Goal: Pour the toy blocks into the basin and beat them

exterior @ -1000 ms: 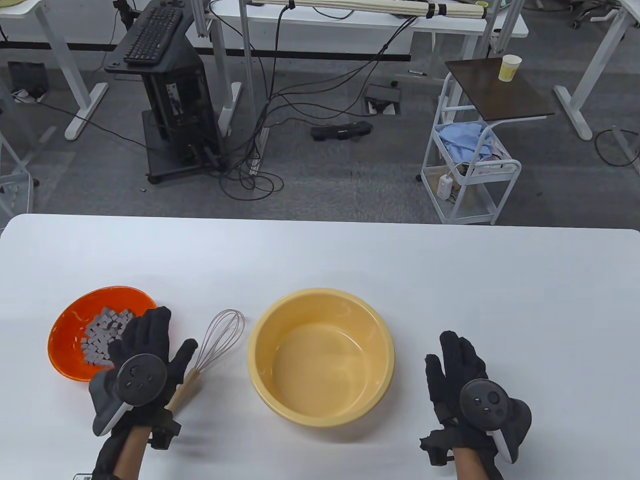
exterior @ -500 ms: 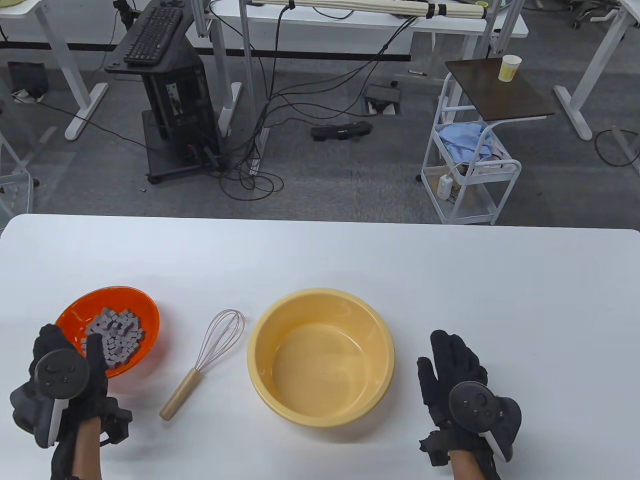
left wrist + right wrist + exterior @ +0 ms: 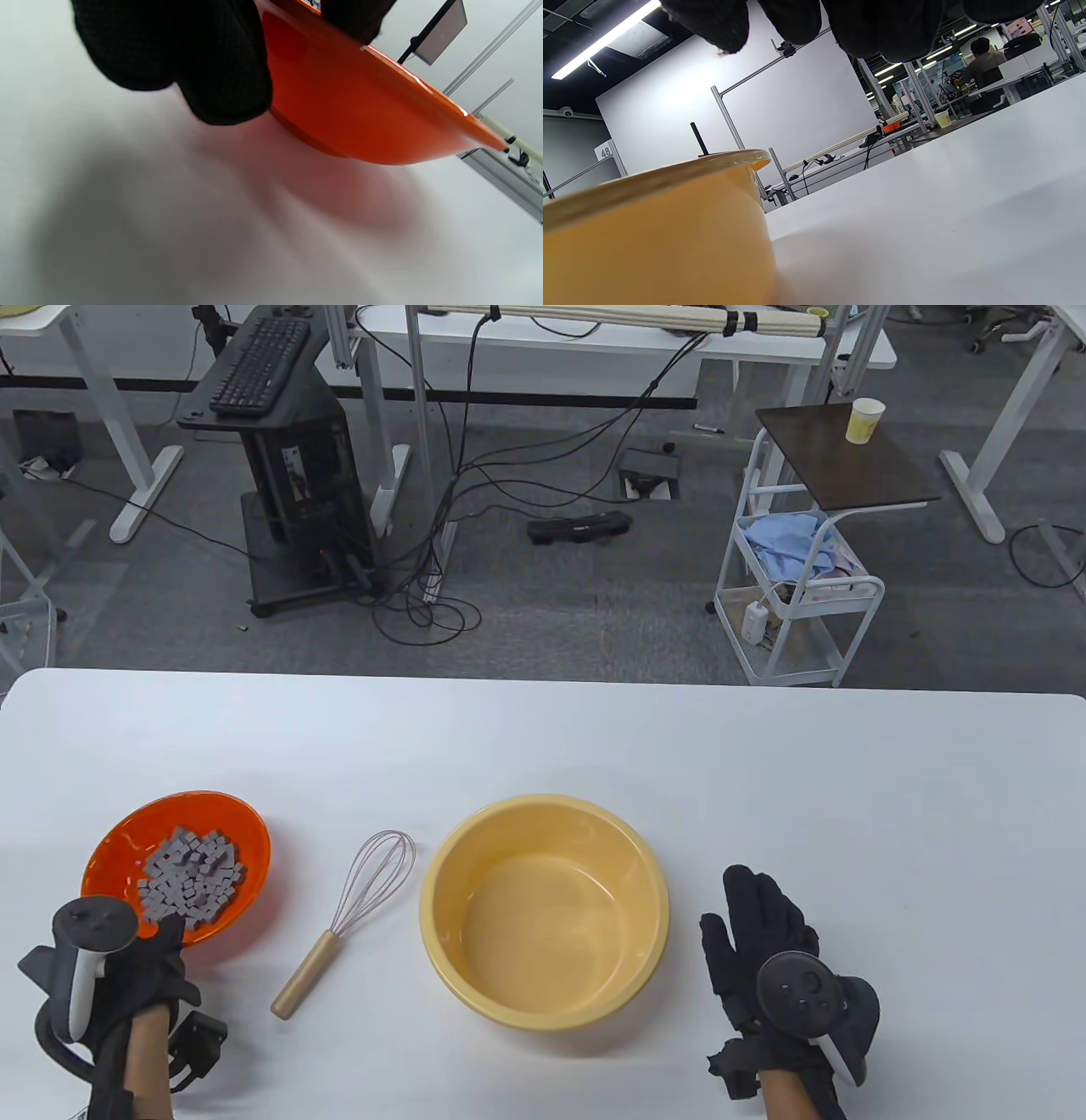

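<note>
Gripping the orange bowl at its near rim with my left hand, thumb over the lip and fingers under the wall, I've got the grey toy blocks heaped inside, the bowl low at the table's left side. The yellow basin stands empty at centre, the whisk lying between the two. To do this well, I judge: lift level, carry over the whisk, tip only once the lip is above the basin. My right hand rests flat and relaxed just right of the basin, holding nothing, ready to steady it.
</note>
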Tool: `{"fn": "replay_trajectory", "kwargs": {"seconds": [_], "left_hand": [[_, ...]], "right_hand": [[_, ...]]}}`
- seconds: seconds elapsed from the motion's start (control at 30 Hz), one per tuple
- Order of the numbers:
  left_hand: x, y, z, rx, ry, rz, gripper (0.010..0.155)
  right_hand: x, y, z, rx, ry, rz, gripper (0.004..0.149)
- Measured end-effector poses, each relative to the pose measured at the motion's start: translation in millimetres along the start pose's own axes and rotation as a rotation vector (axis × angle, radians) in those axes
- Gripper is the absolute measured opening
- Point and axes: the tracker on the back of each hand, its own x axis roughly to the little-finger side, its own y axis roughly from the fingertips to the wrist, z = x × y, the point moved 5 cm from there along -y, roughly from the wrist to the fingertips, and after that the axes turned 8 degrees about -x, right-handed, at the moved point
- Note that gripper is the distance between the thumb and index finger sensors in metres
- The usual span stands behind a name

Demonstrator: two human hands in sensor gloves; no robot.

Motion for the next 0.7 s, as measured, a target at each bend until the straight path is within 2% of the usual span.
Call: {"fn": "replay_trajectory", "kwargs": {"seconds": [0.07, 0.2, 0.27, 0.4, 0.5, 0.7], "left_hand": [[4.1, -0.8, 1.5, -0.02, 0.063, 0.026, 0.088], [17.2, -4.7, -5.9, 0.052, 0.291, 0.089, 0.08], [19.3, -5.2, -6.8, 0.056, 0.332, 0.098, 0.076], [18.7, -6.0, -9.4, -0.002, 0.44, 0.038, 0.068], [9.6, -1.9, -7.1, -0.031, 0.457, -0.012, 0.066], [-37.3, 19.4, -1.1, -0.085, 0.42, -0.213, 0.065]], "right_hand": [[-0.3, -0.2, 0.4, -0.001, -0.003, -0.002, 0.06], [-0.7, -0.6, 1.9, -0.009, -0.007, -0.004, 0.061], [-0.9, -0.7, 2.5, -0.013, -0.007, -0.003, 0.061], [-1.4, -0.8, 3.1, -0.018, -0.013, -0.005, 0.061], [-1.2, -0.9, 3.0, -0.018, -0.015, -0.004, 0.061], [-1.4, -1.2, 3.1, -0.021, -0.014, -0.005, 0.061]]}}
